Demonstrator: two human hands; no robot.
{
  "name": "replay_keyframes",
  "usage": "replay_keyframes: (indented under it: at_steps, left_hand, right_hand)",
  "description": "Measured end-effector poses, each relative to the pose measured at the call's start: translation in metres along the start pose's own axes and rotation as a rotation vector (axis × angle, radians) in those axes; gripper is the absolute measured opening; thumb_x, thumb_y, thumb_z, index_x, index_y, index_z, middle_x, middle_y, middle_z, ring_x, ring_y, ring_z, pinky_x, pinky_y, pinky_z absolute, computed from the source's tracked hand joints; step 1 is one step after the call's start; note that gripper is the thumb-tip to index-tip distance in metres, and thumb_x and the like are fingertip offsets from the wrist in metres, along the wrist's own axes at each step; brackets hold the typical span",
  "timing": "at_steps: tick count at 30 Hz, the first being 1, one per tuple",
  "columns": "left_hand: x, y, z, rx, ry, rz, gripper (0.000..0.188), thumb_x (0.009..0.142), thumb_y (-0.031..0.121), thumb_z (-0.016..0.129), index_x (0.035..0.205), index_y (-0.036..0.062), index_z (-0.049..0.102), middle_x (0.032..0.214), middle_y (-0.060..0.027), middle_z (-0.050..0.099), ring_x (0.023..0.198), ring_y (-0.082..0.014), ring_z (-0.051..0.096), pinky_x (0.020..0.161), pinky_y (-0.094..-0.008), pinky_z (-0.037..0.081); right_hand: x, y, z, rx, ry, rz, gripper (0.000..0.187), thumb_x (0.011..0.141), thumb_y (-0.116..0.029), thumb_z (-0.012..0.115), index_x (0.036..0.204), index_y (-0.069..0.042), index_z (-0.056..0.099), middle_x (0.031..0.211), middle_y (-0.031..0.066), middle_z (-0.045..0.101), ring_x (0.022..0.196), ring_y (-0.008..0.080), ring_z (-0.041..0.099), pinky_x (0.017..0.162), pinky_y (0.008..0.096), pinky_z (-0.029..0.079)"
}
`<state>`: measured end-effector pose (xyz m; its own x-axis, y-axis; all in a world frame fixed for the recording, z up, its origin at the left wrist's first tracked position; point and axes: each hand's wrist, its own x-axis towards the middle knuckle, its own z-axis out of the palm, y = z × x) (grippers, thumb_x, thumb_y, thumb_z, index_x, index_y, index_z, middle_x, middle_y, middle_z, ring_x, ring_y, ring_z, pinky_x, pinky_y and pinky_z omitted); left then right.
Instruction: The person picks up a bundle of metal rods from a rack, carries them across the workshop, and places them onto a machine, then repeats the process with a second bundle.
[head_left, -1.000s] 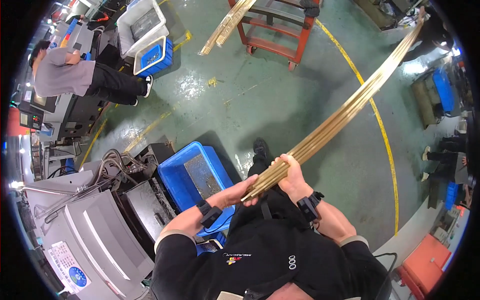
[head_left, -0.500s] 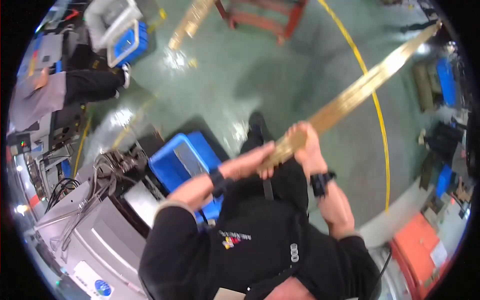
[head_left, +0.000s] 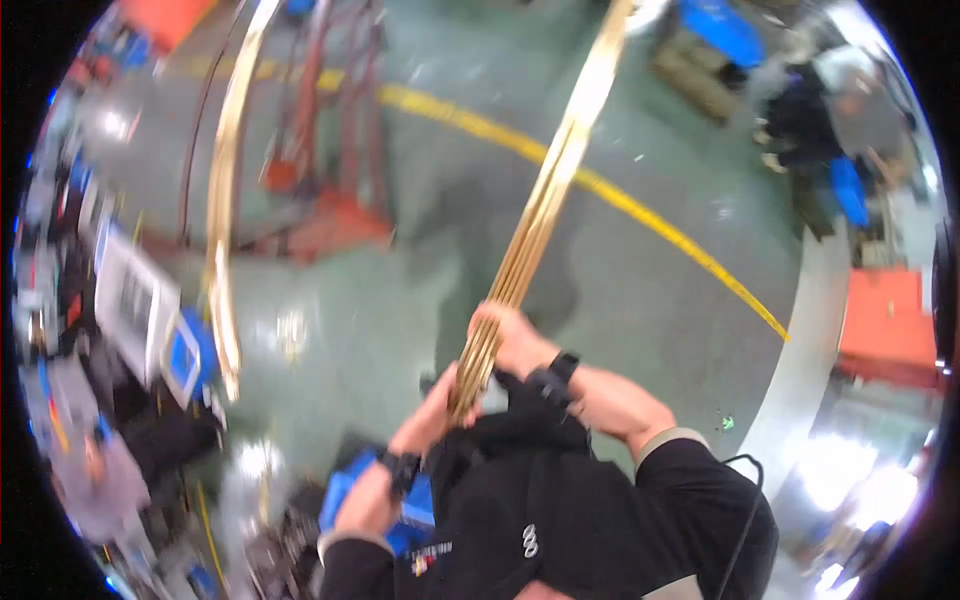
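Observation:
A bundle of long brass-coloured rods stretches from just in front of my body up to the far edge of view. My right hand is closed around it a little way up from the near end. Lower down, my left hand wraps the near end of the same bundle, its fingers partly hidden by the rods. Blur keeps me from telling the rods apart at the far end.
Another length of brass-coloured bars lies by a red metal rack at the far left. A blue bin stands beside my left forearm. One person is at left, another at far right. A yellow line crosses the floor.
My view has turned to the right. The bundle has swung from pointing far right to pointing nearly straight ahead, with both hands still on it. The red rack now appears further left.

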<state>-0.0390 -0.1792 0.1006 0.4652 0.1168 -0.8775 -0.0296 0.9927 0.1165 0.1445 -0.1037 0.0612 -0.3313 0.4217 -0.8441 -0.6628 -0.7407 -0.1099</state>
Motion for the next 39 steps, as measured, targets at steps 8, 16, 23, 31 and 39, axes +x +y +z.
replay_keyframes:
  at_steps: [8, 16, 23, 31, 39]
  left_hand:
    - [0.149, 0.097, -0.025, 0.025, -0.217, 0.168, 0.073, 0.102, 0.063, 0.024, 0.105, -0.0005, 0.061, 0.07, -0.0116, 0.064, 0.057, -0.0214, 0.06, 0.054, -0.0304, 0.05]
    - [0.215, 0.155, -0.002, 0.018, -0.36, 0.127, 0.076, 0.1, 0.065, 0.028, 0.106, -0.0025, 0.061, 0.077, -0.013, 0.064, 0.065, -0.0227, 0.058, 0.063, -0.0327, 0.049]
    - [0.248, 0.265, 0.014, 0.055, -0.289, 0.066, 0.077, 0.097, 0.068, 0.03, 0.103, -0.0029, 0.061, 0.076, -0.0116, 0.06, 0.066, -0.0224, 0.057, 0.063, -0.0331, 0.049]
    - [0.367, 0.678, 0.251, 0.149, -0.139, 0.15, 0.076, 0.098, 0.067, 0.027, 0.101, -0.0016, 0.061, 0.073, -0.011, 0.061, 0.061, -0.0213, 0.057, 0.059, -0.0314, 0.049]
    - [0.444, 0.901, 0.352, 0.179, -0.281, 0.087, 0.074, 0.1, 0.065, 0.024, 0.105, 0.001, 0.061, 0.074, -0.0094, 0.065, 0.063, -0.0214, 0.062, 0.06, -0.0323, 0.053]
  right_hand:
    - [0.116, -0.107, -0.026, 0.042, 0.02, -0.19, 0.01, 0.088, -0.016, 0.063, 0.088, -0.007, 0.058, 0.079, 0.0065, 0.06, 0.074, 0.0229, 0.06, 0.072, 0.0391, 0.051]
    - [0.147, -0.175, -0.047, 0.025, 0.001, -0.294, 0.01, 0.087, -0.017, 0.065, 0.086, -0.009, 0.059, 0.078, 0.0059, 0.062, 0.072, 0.0217, 0.062, 0.07, 0.0379, 0.052]
    - [0.21, -0.269, -0.023, 0.061, 0.044, -0.24, 0.012, 0.085, -0.018, 0.067, 0.085, -0.008, 0.06, 0.078, 0.0062, 0.062, 0.073, 0.0214, 0.062, 0.069, 0.0379, 0.053]
    - [0.262, -0.745, 0.06, 0.027, 0.038, -0.215, 0.015, 0.088, -0.02, 0.065, 0.083, -0.007, 0.061, 0.076, 0.0069, 0.062, 0.072, 0.0223, 0.062, 0.068, 0.0398, 0.052]
    - [0.288, -1.0, 0.099, 0.042, 0.103, -0.287, 0.014, 0.087, -0.019, 0.066, 0.092, -0.007, 0.06, 0.082, 0.0077, 0.063, 0.074, 0.0223, 0.062, 0.068, 0.0394, 0.053]
